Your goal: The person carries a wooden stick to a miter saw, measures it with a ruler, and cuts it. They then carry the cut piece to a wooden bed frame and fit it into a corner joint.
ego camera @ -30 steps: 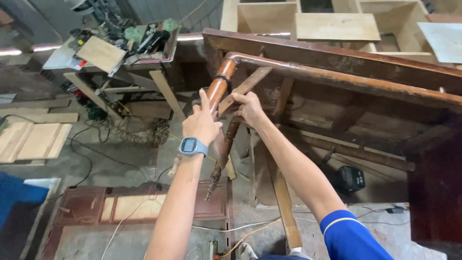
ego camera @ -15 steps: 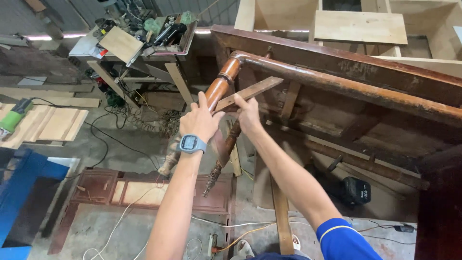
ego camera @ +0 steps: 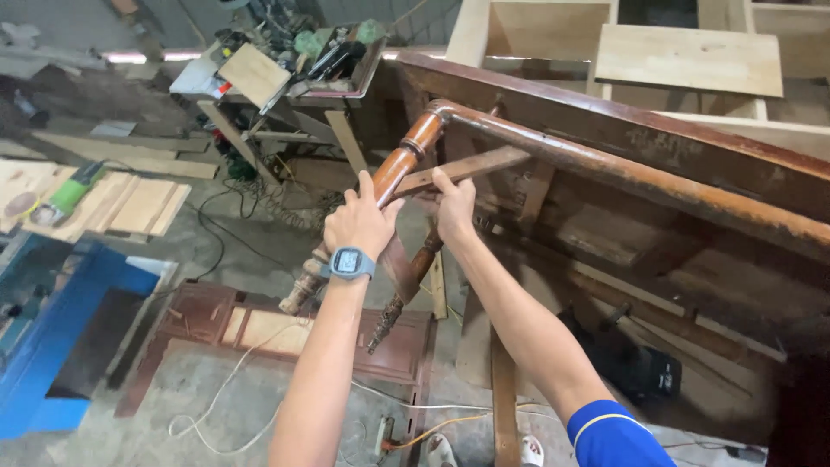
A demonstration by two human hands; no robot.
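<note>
Turned leg (ego camera: 399,164) sits at the frame (ego camera: 622,169) corner. Your left hand (ego camera: 359,227) wraps it; your right hand (ego camera: 454,206) grips the brace (ego camera: 467,166) beside it. Yank unevenly and the old joint may split, dropping the leg on your feet.

Turned table leg (ego camera: 399,164): wood, reddish-brown varnish, glossy, worn dull toward lower end. Table frame (ego camera: 640,177): dark stained wood, finish scuffed, scratched, patchy. Brace (ego camera: 471,166): bare brownish wood, matt. Watch (ego camera: 348,263) on left wrist: grey plastic, smooth. Sleeve (ego camera: 609,437): blue cloth. Boards (ego camera: 687,59) behind: pale raw wood, matt, smooth. Planks (ego camera: 130,203) at left: light unfinished wood. Door panel (ego camera: 259,329) on floor: dark brown wood, dusty. Floor (ego camera: 207,389): grey concrete, rough, stained.
</note>
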